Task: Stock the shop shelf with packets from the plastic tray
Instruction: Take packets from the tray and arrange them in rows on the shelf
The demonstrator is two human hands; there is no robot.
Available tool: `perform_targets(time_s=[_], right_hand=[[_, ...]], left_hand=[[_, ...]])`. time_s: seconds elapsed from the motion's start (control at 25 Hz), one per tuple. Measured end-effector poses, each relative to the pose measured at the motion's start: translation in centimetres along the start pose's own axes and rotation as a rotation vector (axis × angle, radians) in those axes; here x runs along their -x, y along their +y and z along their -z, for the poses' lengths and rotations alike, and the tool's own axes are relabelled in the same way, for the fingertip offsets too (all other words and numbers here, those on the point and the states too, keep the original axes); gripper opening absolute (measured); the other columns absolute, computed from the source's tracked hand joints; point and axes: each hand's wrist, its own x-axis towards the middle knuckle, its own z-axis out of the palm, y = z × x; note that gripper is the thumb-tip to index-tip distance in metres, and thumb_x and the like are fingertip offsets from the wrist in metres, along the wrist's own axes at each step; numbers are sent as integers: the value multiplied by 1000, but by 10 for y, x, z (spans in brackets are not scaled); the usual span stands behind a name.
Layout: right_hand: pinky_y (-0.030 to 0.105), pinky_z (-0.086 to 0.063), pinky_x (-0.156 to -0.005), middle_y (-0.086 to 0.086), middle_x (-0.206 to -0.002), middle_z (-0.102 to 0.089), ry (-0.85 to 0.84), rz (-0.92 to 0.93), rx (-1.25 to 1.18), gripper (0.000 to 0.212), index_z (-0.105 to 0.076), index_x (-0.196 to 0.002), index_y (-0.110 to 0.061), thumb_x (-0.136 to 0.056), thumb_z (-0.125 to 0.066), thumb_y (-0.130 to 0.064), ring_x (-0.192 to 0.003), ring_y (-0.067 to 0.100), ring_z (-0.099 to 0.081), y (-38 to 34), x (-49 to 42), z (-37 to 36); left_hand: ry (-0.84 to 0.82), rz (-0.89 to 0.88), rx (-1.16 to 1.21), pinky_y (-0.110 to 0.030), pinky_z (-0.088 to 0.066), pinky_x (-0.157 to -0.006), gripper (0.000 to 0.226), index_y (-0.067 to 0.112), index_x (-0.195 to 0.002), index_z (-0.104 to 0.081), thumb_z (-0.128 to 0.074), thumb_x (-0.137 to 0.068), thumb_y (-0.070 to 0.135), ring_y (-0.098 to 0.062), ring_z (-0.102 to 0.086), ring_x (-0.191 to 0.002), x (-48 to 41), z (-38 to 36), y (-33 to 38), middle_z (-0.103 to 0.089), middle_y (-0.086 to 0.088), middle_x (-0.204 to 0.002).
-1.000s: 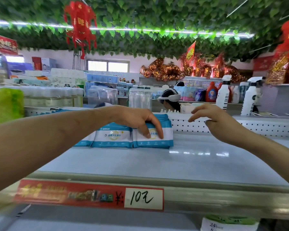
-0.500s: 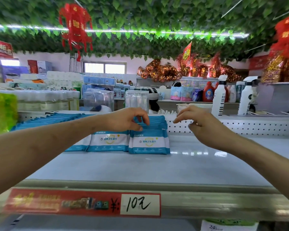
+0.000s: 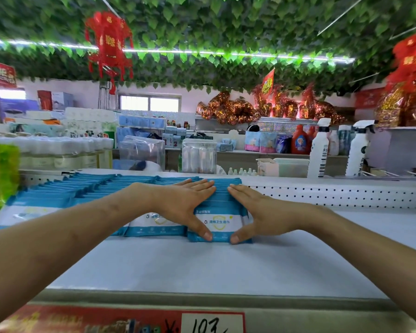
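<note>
Hands flat on the rightmost stack of blue-and-white wipe packets (image 3: 222, 222) on the white shelf (image 3: 202, 267): left hand (image 3: 185, 203) and right hand (image 3: 257, 210) pressing, fingers spread on top, thumbs against its front edge, not gripping anything.

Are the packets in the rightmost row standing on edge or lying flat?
Standing on edge. The front packet shows its printed face forward, and both hands press flat on the row's top edges.

Bright, even shop light comes from a ceiling light strip (image 3: 202, 52) and a rear window (image 3: 149, 103). The wide lens bows the edges; the price label (image 3: 120, 323) and forearms blur up close.
</note>
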Motion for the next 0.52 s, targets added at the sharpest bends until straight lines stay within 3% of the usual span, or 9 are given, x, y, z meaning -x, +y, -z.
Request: perform_targets(time_s=[0.28, 0.52], right_hand=[[35, -4, -128, -11, -170, 11, 5, -40, 15, 124, 6, -163, -25, -78, -73, -70, -156, 10, 8, 13, -38, 6], [34, -7, -128, -13, -169, 15, 107, -65, -171, 128, 11, -162, -26, -78, -80, -57, -155, 8, 8, 20, -42, -14]], left_hand=[[67, 52, -21, -38, -11, -127, 118, 20, -165, -3, -63, -81, 77, -20, -9, -159, -28, 3, -4, -2, 1, -173], [173, 74, 18, -35, -11, -126, 118, 21, -165, -2, -68, -82, 72, -16, -8, -159, -32, -10, 0, -3, 5, -173]])
